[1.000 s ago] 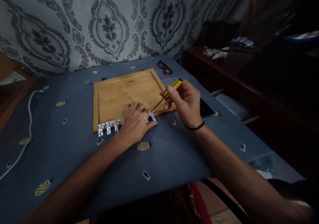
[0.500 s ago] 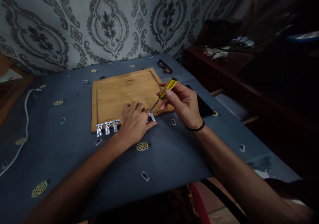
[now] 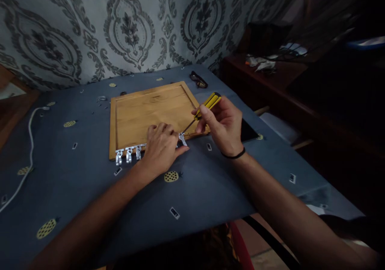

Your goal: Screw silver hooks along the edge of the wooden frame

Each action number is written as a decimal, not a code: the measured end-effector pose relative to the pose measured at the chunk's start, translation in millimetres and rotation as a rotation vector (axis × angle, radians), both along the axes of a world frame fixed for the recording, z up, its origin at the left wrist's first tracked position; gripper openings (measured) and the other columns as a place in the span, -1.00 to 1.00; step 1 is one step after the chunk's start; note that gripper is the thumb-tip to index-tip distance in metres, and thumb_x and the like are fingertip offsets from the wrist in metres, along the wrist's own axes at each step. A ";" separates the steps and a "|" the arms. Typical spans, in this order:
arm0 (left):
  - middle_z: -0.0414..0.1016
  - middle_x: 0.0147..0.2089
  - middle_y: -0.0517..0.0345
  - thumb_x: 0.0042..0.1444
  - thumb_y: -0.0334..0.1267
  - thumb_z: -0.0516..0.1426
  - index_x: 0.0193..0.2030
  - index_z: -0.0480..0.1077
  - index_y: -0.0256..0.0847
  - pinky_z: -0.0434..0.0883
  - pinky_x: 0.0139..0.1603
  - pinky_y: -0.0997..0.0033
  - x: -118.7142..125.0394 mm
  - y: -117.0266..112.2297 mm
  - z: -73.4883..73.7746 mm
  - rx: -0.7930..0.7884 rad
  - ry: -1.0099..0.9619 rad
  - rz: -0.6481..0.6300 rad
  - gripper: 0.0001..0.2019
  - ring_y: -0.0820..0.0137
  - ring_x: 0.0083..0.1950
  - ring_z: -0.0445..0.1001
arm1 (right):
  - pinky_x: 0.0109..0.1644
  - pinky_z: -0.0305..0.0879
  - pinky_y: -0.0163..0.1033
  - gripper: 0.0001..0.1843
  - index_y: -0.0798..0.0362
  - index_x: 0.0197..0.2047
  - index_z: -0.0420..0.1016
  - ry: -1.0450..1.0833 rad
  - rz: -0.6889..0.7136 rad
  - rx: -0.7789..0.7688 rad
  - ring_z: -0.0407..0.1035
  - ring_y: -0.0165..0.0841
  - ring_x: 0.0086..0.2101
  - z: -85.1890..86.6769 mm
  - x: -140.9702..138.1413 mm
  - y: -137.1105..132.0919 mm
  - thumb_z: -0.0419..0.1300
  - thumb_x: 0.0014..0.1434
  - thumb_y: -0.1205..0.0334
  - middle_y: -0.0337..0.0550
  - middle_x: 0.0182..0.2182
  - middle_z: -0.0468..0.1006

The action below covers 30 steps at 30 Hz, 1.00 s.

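Observation:
A yellow-and-black screwdriver is gripped between the thumb and fingers of my right hand. It slants down to the left, its tip at a silver metal hook-shaped fitting on the near edge of a framed wooden board. My left hand lies over that edge, fingers bent on the board and thumb below the fitting, pinning it. Left of this hand, several similar metal fittings sit in a row along the same edge. The palm hides part of the row.
Eyeglasses lie behind the board on the blue patterned tablecloth. A flat black object is partly behind my right hand. Small metal parts lie to the board's left, and a white cable runs along the far left.
My right hand and the screwdriver handle have shifted slightly right, tilting the shaft lower; its tip stays at the fitting. My left hand keeps its place.

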<state>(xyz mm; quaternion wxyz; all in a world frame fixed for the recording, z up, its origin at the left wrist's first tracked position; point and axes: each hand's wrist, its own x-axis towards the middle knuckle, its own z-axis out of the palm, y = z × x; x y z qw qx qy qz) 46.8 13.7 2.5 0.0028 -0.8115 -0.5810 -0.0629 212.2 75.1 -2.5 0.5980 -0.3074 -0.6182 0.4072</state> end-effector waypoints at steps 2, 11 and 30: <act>0.59 0.03 -0.08 0.28 0.05 0.26 -0.06 0.60 -0.28 0.29 0.17 -0.04 -0.2 0.2 -0.8 0.012 -0.002 -0.004 -0.62 0.01 0.18 0.43 | -0.65 0.34 -0.34 -0.57 -0.04 -0.26 0.37 -0.017 -0.007 -0.003 0.39 -0.51 -0.67 -2.0 0.5 2.2 0.37 0.21 -0.20 -0.27 -0.34 0.66; 0.59 0.02 -0.09 0.28 0.04 0.26 -0.04 0.60 -0.30 0.31 0.16 -0.05 -1.4 0.4 -0.8 0.012 -0.001 -0.012 -0.61 0.00 0.17 0.44 | -0.61 0.37 -0.34 -0.56 -0.04 -0.24 0.36 -0.040 0.055 -0.034 0.39 -0.52 -0.65 -4.4 0.4 2.1 0.36 0.21 -0.21 -0.25 -0.31 0.66; 0.62 -0.03 -0.09 0.25 0.04 0.29 -0.08 0.61 -0.26 0.33 0.09 -0.07 -4.2 3.4 -3.1 0.030 -0.056 -0.026 -0.64 -0.04 0.15 0.45 | -0.66 0.28 -0.37 -0.64 -0.06 -0.22 0.37 -0.007 -0.036 0.053 0.36 -0.55 -0.68 -2.5 -1.6 -4.0 0.32 0.28 -0.16 -0.27 -0.31 0.65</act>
